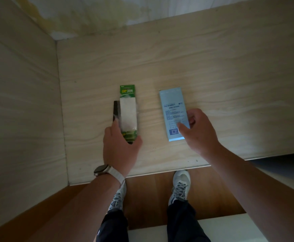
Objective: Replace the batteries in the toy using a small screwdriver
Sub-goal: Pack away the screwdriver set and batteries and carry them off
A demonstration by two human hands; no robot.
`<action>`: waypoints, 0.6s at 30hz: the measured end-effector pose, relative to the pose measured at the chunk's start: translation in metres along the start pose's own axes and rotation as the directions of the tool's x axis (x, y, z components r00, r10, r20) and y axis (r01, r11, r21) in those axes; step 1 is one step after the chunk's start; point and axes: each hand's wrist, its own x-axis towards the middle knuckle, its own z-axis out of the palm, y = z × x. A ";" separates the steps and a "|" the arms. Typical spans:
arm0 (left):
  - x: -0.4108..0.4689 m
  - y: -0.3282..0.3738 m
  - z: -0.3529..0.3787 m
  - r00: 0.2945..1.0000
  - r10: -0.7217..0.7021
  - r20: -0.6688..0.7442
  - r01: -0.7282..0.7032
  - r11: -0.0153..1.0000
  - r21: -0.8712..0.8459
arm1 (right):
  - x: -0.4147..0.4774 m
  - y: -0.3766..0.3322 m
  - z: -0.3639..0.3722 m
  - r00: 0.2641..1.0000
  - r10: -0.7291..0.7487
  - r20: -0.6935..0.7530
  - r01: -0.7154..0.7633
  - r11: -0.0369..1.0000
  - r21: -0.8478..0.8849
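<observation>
Nearest, pale sneakers (181,186) on brown floor (148,194). At the wooden table (212,67), left hand (120,145) with wristwatch (100,170) gripping near end of green battery pack (127,109) and dark strip (116,107) alongside. Right hand (200,131) pinching pale blue box (172,105), hiding its near right edge. Both lengthwise, pointing away, green header farthest.

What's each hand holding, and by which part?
Left hand grips the green battery pack at its near end, with a dark flat thing beside it. Right hand pinches the light blue box at its near right edge, thumb on top.
</observation>
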 end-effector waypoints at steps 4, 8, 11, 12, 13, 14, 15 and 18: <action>-0.011 0.017 0.017 0.989 0.143 0.028 -0.143 0.990 0.006 | 0.000 0.003 0.001 1.000 0.007 0.009 -0.007 1.000 0.004; -0.011 0.026 0.038 0.988 0.133 0.075 -0.140 0.985 0.097 | 0.001 0.006 0.001 1.000 0.005 0.020 -0.005 1.000 -0.002; -0.010 0.029 0.045 0.995 0.077 0.061 -0.083 0.990 0.111 | -0.001 0.006 0.000 0.999 0.011 0.038 -0.011 1.000 -0.023; -0.010 0.029 0.047 0.996 0.068 0.054 -0.073 0.991 0.109 | -0.002 0.006 0.000 0.999 0.008 0.042 -0.007 1.000 -0.030; -0.010 0.029 0.046 0.996 0.065 0.058 -0.071 0.992 0.108 | -0.003 0.006 -0.001 0.999 0.005 0.046 -0.003 0.999 -0.034; -0.011 0.029 0.046 0.996 0.069 0.060 -0.076 0.991 0.110 | -0.005 0.006 -0.003 0.999 0.002 0.046 0.000 0.999 -0.039; -0.012 0.029 0.044 0.995 0.075 0.069 -0.083 0.990 0.116 | -0.008 0.005 -0.005 0.999 0.011 0.049 -0.008 0.998 -0.054; -0.014 0.032 0.031 0.992 0.112 0.059 -0.118 0.987 0.111 | -0.016 0.003 -0.014 0.998 0.014 0.063 -0.009 0.996 -0.084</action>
